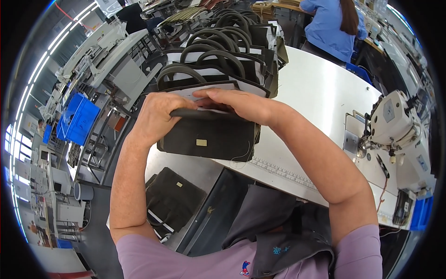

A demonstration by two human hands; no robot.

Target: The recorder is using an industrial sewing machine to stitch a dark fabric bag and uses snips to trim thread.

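Note:
A dark olive fabric bag piece (218,132) with a small pale label (201,142) hangs in front of me at the table's left end. My left hand (158,114) is closed over its upper left edge, thumb in front. Across the top reaches my right hand (237,102), fingers stretched flat toward the left and partly hidden behind the upper edge. White lining shows between the hands. Just beyond stand several dark bags (216,58) with looped handles, packed in a row. A loose thread hangs at the piece's right side.
At the right stands a white sewing machine (395,121) on the white table (316,93), whose front edge carries a ruler strip (283,173). Lower left, another dark bag (174,197) lies on a metal surface. Blue bins (81,118) stand left. A person in blue (330,30) sits beyond.

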